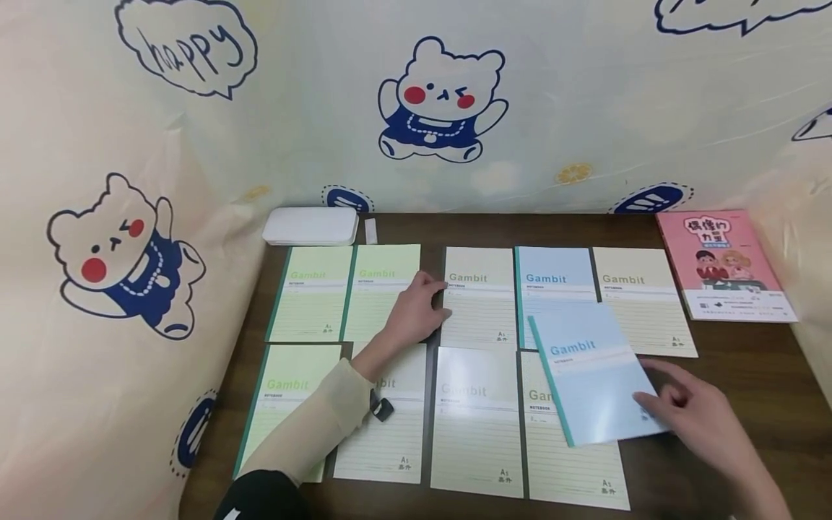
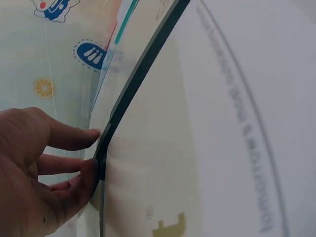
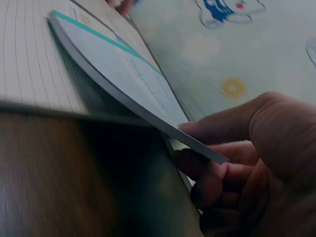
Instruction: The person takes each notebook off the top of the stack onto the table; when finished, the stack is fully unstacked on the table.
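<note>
Above the right end of the front row, my right hand (image 1: 700, 422) pinches a blue "Gambit" notebook (image 1: 588, 390) by its lower right edge. The thumb lies on the cover and curled fingers are underneath; the right wrist view shows the notebook (image 3: 111, 69) tilted and slightly bowed. My left hand (image 1: 414, 310) reaches to the back row, fingertips at the left edge of a pale cream notebook (image 1: 479, 314). In the left wrist view, thumb and fingertips touch its dark spine (image 2: 143, 64). The held notebook partly covers a cream-green notebook (image 1: 572, 469) and overlaps another blue one (image 1: 555, 271).
Several green and cream notebooks lie in two rows, including a green one (image 1: 315, 300) at back left and a pale one (image 1: 477, 433) in front. A pink book (image 1: 734, 267) lies at back right. A white flat case (image 1: 312, 225) and small white strip (image 1: 371, 231) sit at back left.
</note>
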The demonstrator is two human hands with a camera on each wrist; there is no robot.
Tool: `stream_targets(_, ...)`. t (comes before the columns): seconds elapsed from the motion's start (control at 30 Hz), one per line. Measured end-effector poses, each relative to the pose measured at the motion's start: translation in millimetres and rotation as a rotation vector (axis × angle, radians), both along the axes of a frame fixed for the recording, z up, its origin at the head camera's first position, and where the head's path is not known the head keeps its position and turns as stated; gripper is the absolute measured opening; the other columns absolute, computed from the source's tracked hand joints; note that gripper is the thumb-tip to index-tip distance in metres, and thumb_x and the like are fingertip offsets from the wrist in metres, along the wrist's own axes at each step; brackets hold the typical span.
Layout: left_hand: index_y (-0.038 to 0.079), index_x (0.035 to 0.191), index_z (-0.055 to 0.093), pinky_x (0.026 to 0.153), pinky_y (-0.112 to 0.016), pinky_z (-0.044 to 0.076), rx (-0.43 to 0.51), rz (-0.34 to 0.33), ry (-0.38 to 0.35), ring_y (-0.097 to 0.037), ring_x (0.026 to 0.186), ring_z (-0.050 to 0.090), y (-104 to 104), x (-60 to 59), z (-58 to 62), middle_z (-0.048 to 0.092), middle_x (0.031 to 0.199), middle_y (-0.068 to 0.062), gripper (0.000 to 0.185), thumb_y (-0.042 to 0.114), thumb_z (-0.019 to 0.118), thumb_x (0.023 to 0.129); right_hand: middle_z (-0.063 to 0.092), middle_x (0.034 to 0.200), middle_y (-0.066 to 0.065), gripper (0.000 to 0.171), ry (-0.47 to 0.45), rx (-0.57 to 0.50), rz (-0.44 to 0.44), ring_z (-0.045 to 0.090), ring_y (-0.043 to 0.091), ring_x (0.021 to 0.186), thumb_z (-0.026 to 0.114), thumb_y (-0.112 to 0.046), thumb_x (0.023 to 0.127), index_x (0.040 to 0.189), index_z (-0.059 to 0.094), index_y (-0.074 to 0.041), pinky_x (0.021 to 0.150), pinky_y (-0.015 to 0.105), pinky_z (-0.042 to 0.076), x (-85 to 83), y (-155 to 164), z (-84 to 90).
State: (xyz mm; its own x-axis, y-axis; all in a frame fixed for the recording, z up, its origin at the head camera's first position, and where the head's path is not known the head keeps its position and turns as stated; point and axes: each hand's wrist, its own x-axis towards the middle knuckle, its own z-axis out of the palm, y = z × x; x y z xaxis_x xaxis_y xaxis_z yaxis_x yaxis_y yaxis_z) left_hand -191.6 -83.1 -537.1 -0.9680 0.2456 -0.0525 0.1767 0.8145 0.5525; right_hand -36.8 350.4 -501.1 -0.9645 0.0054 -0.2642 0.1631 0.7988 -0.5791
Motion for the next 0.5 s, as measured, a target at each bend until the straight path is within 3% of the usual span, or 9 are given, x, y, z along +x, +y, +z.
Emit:
stream_targets(0.17,0.009,0.139,0.060,0.070,-0.031,0.051,-0.097,-0.076,0.022,-0.018,0.082,0.063,3,6.8,3.5,0.043,0.147,-0.005,0.055,0.030,0.074,0.090,0.052,0.063,0.002,0.087,-0.208,0.066,-0.058,0.046,0.016,0.053,0.066,-0.058,0.091,0.157,0.032,-0.013,0.051,0.031,0.031,26.6,34,-3.1)
stream_targets(0.33,0.009,0.140,0.059,0.075,-0.035,0.054,-0.167,-0.138,0.022,-0.023,0.093,0.067,5,9.8,7.1,0.040,0.154,-0.005,0.054,0.031,0.071,0.093,0.053,0.065,0.002,0.107,-0.472,0.071,-0.136,0.050,0.019,0.059,0.071,-0.060,0.085,0.161,0.015,-0.009,0.055,0.032,0.032,51.2,67,-15.9)
stream_targets(0.5,0.010,0.140,0.059,0.077,-0.037,0.054,-0.177,-0.154,0.023,-0.024,0.097,0.067,5,8.7,8.3,0.041,0.154,-0.006,0.054,0.031,0.072,0.092,0.053,0.062,0.002,0.107,-0.538,0.061,-0.147,0.051,0.019,0.057,0.073,-0.053,0.086,0.161,0.010,-0.009,0.054,0.032,0.033,74.0,91,-27.5)
